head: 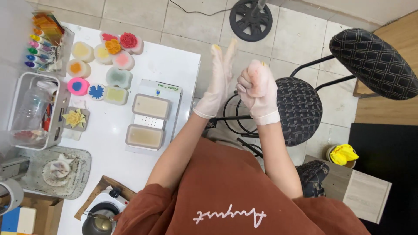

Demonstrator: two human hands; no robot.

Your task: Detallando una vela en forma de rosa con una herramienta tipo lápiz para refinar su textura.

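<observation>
Latex-gloved, my left hand (220, 80) stood flat and open against my right hand (257, 90), fisted on a yellow lump (263, 64) barely showing at its top; loosening could drop it floorward.
</observation>
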